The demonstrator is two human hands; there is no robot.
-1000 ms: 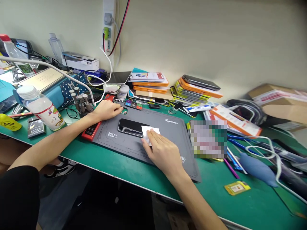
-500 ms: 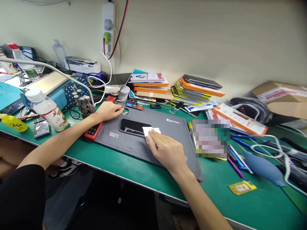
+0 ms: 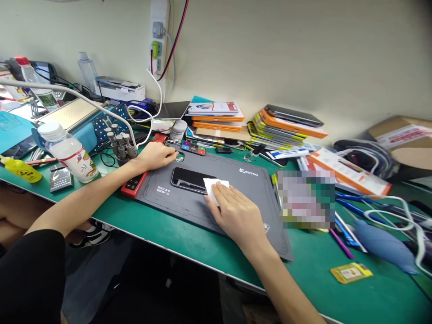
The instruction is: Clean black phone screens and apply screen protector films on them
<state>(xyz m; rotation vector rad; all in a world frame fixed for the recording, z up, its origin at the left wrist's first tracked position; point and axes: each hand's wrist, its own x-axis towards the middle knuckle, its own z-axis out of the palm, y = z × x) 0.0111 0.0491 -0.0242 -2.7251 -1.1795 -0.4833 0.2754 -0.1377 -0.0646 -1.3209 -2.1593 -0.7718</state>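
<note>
A smartphone (image 3: 189, 176) with a dark glossy screen lies face up on a grey work mat (image 3: 189, 211). My right hand (image 3: 236, 209) presses a white wipe (image 3: 211, 185) down at the phone's right end, its fingers stretched together over the wipe. They cover part of the wipe and that end of the phone. Up at the mat's far left corner rests my left hand (image 3: 158, 155), fingers curled in beside a cutout in the mat. Whether anything is inside those fingers is hidden.
A red control strip (image 3: 132, 184) edges the mat's left side. Left of it stand a screwdriver holder (image 3: 120, 146) and a labelled bottle (image 3: 72, 155). Stacked boxes (image 3: 216, 118) line the wall. On the right lie a blue air blower (image 3: 384, 245), cables and a yellow packet (image 3: 351, 272).
The camera view has shifted slightly, so the scene sits a little further right. My right hand lies flatter over the wipe at the phone's right end. My left hand stays by the cutout.
</note>
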